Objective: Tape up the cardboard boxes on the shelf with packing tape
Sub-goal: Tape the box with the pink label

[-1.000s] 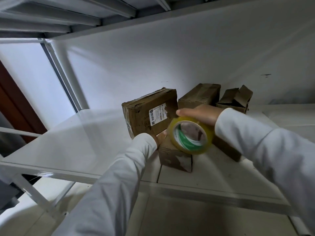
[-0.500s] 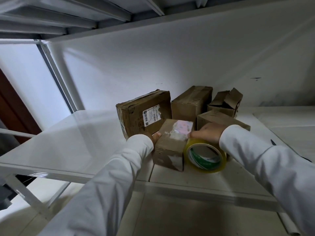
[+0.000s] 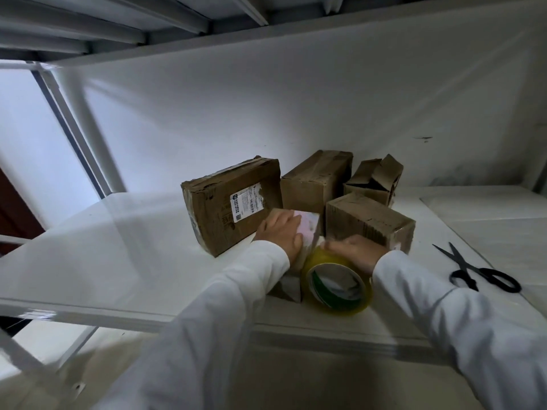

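Observation:
A small cardboard box (image 3: 307,232) with a pale label on top stands near the front of the white shelf (image 3: 124,250). My left hand (image 3: 281,232) lies flat on its top. My right hand (image 3: 355,253) grips a yellow roll of packing tape (image 3: 337,285) held against the box's right side, low by the shelf. Behind stand a larger box with a shipping label (image 3: 233,202), a tall box (image 3: 316,179), a box with open flaps (image 3: 374,180) and a ribbed box (image 3: 367,223).
Black scissors (image 3: 473,270) lie on the shelf to the right. A white wall closes the back and another shelf runs overhead. A white upright post (image 3: 88,137) stands at the left. The shelf's front edge is just below my wrists.
My right hand has brought the tape roll down from above the small box to its right side. My left hand has moved from the box's left side onto its top.

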The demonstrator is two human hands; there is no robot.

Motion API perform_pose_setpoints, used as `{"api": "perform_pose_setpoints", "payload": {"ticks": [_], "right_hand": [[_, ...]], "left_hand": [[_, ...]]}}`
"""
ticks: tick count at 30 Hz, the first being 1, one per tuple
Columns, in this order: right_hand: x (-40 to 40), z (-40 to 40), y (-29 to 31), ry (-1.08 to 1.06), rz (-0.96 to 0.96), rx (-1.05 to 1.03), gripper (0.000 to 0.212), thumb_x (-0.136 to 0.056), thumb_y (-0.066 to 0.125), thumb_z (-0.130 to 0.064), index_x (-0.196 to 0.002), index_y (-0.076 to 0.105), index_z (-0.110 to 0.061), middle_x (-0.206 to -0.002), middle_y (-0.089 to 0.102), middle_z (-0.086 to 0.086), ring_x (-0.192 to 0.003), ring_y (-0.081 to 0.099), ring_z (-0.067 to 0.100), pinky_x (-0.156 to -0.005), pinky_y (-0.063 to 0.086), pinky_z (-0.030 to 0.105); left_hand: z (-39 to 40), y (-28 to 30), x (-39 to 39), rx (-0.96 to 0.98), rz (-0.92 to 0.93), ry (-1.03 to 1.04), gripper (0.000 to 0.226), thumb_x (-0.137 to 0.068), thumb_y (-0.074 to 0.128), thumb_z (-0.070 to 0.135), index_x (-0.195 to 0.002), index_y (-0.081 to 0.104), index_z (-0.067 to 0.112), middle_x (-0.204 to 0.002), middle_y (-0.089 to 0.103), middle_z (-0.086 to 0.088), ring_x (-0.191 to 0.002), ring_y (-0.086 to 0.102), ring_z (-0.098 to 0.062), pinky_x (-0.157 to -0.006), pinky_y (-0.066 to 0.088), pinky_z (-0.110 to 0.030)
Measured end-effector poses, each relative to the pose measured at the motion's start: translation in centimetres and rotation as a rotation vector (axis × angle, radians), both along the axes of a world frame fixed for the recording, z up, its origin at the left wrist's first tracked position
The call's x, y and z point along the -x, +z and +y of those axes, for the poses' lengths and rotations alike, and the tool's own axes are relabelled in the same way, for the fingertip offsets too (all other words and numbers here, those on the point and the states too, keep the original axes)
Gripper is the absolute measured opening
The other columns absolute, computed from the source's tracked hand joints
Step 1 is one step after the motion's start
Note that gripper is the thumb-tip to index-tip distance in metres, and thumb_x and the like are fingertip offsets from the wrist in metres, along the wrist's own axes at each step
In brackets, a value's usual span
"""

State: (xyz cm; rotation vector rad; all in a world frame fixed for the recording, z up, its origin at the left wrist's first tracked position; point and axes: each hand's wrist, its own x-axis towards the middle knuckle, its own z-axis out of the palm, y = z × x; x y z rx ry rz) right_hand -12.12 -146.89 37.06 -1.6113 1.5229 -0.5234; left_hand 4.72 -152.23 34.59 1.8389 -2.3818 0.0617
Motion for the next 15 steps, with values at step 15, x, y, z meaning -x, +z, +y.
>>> {"api": "perform_pose_setpoints", "payload": {"ticks": [15], "right_hand": [[-0.4, -1.0, 0.0, 0.031, 0.168, 0.022, 0.052, -0.087, 0.052, -0.057, -0.112, 0.065, -0.012, -0.106, 0.064, 0.008, -0.096, 0.059, 0.025, -0.091, 0.044, 0.033]], "left_hand": [[1.4, 0.5, 0.1, -0.198, -0.071, 0.133, 0.074, -0.09, 0.028, 0.068, -0.152, 0.008, 0.032, -0.16, 0.002, 0.007, -0.146, 0.002, -0.019, -0.113, 0.012, -0.052]]}}
